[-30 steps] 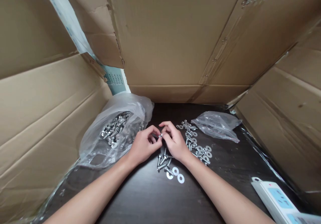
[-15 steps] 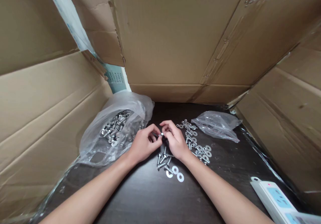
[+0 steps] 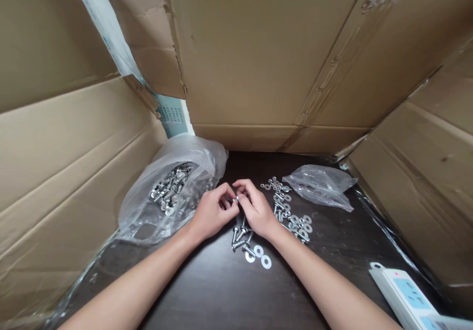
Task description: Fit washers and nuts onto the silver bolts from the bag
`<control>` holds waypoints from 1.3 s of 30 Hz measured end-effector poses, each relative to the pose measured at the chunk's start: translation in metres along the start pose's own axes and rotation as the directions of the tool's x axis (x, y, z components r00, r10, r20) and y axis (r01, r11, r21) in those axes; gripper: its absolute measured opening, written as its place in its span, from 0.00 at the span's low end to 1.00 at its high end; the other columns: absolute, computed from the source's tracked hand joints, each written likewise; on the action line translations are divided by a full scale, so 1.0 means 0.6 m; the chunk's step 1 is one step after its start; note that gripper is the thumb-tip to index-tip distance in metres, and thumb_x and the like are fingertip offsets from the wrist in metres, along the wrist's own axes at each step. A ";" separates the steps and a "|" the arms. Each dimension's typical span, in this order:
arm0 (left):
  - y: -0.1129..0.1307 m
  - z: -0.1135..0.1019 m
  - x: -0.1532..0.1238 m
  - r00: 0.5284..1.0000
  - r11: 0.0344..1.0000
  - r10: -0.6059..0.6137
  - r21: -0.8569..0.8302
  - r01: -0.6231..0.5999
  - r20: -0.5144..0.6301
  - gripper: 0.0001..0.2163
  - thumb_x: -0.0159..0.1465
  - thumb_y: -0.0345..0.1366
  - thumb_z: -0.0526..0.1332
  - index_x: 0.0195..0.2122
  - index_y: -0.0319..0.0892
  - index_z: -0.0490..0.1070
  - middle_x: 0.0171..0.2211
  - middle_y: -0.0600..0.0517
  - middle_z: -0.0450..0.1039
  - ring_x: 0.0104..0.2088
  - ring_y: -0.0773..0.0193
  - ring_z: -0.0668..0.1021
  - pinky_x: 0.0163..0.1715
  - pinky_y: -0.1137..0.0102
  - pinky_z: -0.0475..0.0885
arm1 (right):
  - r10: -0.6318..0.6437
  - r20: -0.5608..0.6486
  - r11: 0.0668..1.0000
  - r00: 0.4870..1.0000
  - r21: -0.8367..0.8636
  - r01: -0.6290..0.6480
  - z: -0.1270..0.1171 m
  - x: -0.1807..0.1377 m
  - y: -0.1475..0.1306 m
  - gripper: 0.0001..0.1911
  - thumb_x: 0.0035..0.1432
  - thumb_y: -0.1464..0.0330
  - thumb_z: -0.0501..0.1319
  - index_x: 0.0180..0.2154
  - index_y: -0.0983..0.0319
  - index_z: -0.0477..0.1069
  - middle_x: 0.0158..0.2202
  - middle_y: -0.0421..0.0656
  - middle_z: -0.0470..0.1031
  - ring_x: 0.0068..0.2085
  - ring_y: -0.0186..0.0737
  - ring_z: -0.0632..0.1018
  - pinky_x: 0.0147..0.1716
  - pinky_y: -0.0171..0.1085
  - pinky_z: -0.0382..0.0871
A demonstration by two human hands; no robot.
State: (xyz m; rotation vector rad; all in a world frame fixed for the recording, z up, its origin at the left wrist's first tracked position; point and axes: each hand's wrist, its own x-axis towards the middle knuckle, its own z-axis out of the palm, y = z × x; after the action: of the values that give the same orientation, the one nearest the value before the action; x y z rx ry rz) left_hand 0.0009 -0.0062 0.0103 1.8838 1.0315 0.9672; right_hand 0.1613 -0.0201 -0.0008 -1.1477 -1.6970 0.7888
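My left hand and my right hand meet fingertip to fingertip above the dark table. Both pinch one small silver bolt between them; whether a nut or washer is on it is too small to tell. Just below the hands lie a few loose bolts and two flat washers. Right of my right hand spreads a scatter of washers and nuts.
An open clear plastic bag full of bolts lies at the left. A smaller clear bag lies at the right. Cardboard sheets wall the table on three sides. A white power strip sits at the lower right.
Both hands stay pinched on the bolt at the same spot; only the fingers shift slightly.
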 end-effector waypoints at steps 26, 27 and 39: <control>-0.010 0.003 0.004 1.000 0.999 0.021 0.025 -0.021 0.006 0.02 0.62 0.32 0.61 0.35 0.42 0.67 0.28 0.57 0.73 0.25 0.70 0.75 0.26 0.75 0.67 | 0.066 -0.041 0.997 0.997 0.044 -0.064 -0.003 0.003 0.000 0.10 0.62 0.69 0.52 0.44 0.60 0.69 0.34 0.40 0.71 0.35 0.39 0.74 0.38 0.38 0.65; -0.009 0.003 0.004 1.000 0.999 0.023 0.027 -0.023 0.007 0.02 0.62 0.31 0.60 0.35 0.42 0.67 0.28 0.57 0.73 0.25 0.70 0.75 0.26 0.75 0.67 | 0.061 -0.036 0.997 0.997 0.051 -0.059 -0.003 0.003 0.000 0.11 0.60 0.71 0.53 0.44 0.60 0.68 0.34 0.40 0.71 0.36 0.39 0.73 0.38 0.38 0.66; -0.010 0.002 0.002 0.999 0.999 0.010 0.039 -0.012 0.037 0.03 0.64 0.34 0.60 0.35 0.42 0.66 0.27 0.57 0.71 0.25 0.69 0.74 0.26 0.75 0.65 | 0.063 -0.034 0.996 0.997 0.068 -0.060 -0.003 0.003 0.000 0.13 0.58 0.71 0.53 0.45 0.60 0.69 0.32 0.38 0.69 0.34 0.38 0.72 0.37 0.38 0.64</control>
State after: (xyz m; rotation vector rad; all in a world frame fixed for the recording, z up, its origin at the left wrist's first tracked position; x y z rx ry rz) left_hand 0.0005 -0.0033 0.0052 1.9348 1.0261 0.9208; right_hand 0.1626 -0.0184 0.0008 -1.1662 -1.6000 0.8517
